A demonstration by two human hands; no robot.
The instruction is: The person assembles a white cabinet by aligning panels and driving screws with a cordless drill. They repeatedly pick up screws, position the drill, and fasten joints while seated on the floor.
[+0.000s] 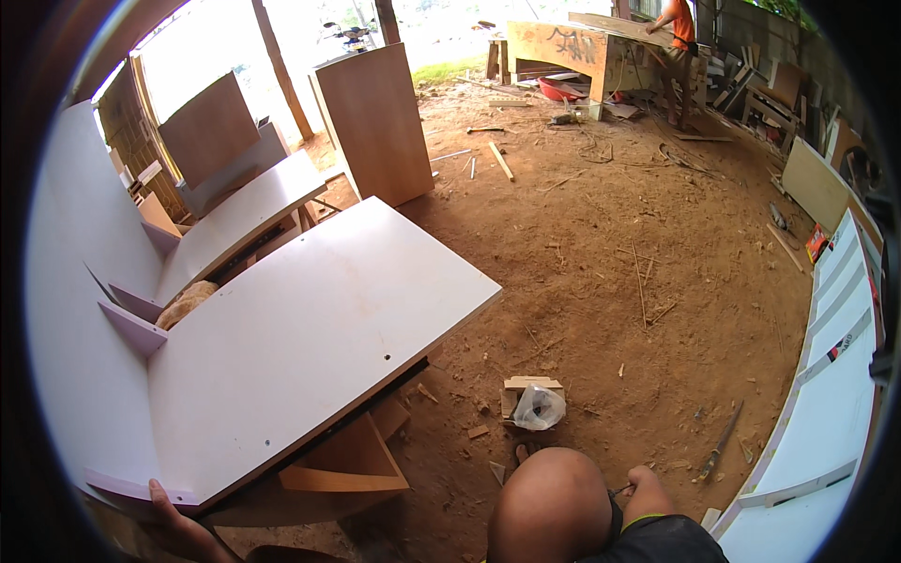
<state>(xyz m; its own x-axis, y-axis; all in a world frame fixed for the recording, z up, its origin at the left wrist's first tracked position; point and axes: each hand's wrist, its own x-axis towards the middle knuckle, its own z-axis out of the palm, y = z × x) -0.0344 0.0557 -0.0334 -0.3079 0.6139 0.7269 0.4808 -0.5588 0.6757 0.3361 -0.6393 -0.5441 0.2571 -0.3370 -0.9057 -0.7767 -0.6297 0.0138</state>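
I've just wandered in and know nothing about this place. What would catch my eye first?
Probably the big white tabletop slanting across the left foreground, with the left hand at the lilac strip by its near end. Beyond it, a tall brown panel stands upright. At the upper right, a person in orange leans over a wooden bench.

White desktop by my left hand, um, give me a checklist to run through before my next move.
1. Left hand at the lilac corner strip: ok, thumb against it.
2. Strip fastened to the white desktop: cannot tell.
3. Right hand item identified: cannot tell; a thin dark thing, mostly hidden.
4. Tools off the dirt floor to your right: not ok, a long tool lies there.
5. Plastic bag away from the desktop: ok, it's apart.
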